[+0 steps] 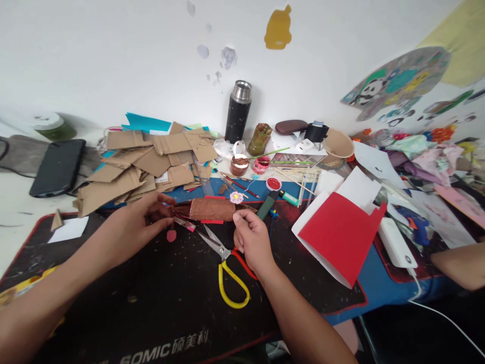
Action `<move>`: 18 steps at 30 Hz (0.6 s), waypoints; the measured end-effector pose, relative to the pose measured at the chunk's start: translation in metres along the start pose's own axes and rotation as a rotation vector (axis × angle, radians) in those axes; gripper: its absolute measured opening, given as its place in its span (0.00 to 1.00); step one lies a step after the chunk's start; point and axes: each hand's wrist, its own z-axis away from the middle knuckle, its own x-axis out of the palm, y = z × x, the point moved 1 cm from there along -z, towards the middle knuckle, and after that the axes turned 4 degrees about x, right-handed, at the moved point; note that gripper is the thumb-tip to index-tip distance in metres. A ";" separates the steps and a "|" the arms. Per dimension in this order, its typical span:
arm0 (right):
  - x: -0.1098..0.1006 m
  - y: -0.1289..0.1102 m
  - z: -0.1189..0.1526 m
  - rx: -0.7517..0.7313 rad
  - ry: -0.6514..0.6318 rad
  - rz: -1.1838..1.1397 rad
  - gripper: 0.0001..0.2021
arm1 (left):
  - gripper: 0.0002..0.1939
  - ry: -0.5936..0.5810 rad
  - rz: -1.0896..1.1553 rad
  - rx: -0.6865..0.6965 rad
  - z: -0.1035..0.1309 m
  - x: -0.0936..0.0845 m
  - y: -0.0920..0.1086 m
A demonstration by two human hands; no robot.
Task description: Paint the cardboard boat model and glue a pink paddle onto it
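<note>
A brown rolled craft piece (212, 209) lies level above the black mat, with a strip of red showing along its edges. A small pink-and-white flower (237, 197) sits at its upper right. My right hand (253, 240) pinches its right end between thumb and curled fingers. At the other end, my left hand (154, 216) has thumb and forefinger apart beside dark thin strips and a small pink-red piece (172, 236). Open-bladed scissors (227, 253) with one yellow and one red handle rest on the mat; my right hand partly covers the red handle.
Cardboard scraps (151, 159) pile up at back left near a phone (57, 167). Behind stand a black thermos (238, 114) and paint pots (239, 166). Red card (339, 235) and a white power bank (397, 242) lie right. Another person's arm (460, 265) rests at far right.
</note>
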 end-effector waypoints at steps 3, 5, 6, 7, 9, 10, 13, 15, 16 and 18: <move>0.000 0.001 -0.001 -0.001 -0.001 -0.002 0.21 | 0.24 -0.007 -0.011 -0.004 0.000 0.000 0.000; 0.000 0.001 -0.001 -0.003 -0.003 -0.003 0.20 | 0.24 -0.011 -0.009 -0.005 0.000 0.000 0.000; 0.000 0.001 -0.001 -0.004 -0.003 -0.003 0.20 | 0.23 -0.013 -0.006 -0.004 0.000 0.000 0.000; 0.000 0.001 -0.001 -0.005 -0.003 -0.002 0.20 | 0.23 -0.014 -0.003 -0.003 0.000 0.000 0.000; 0.000 0.001 0.000 -0.005 0.000 0.001 0.20 | 0.23 -0.014 0.006 -0.004 0.000 0.000 0.000; 0.000 0.001 0.000 -0.005 0.001 0.002 0.20 | 0.23 -0.015 0.011 -0.007 0.000 0.000 0.000; 0.000 0.001 0.000 -0.003 0.001 0.001 0.20 | 0.23 -0.015 0.012 -0.004 0.000 0.000 0.000; 0.000 0.000 0.000 -0.002 0.001 0.004 0.20 | 0.22 -0.006 0.006 0.001 0.000 0.000 0.000; 0.000 0.000 0.001 -0.002 0.002 0.006 0.20 | 0.22 -0.005 0.008 0.001 0.000 0.000 0.000; 0.000 0.000 0.001 -0.002 0.004 0.011 0.20 | 0.22 -0.005 0.015 -0.003 0.000 0.000 0.000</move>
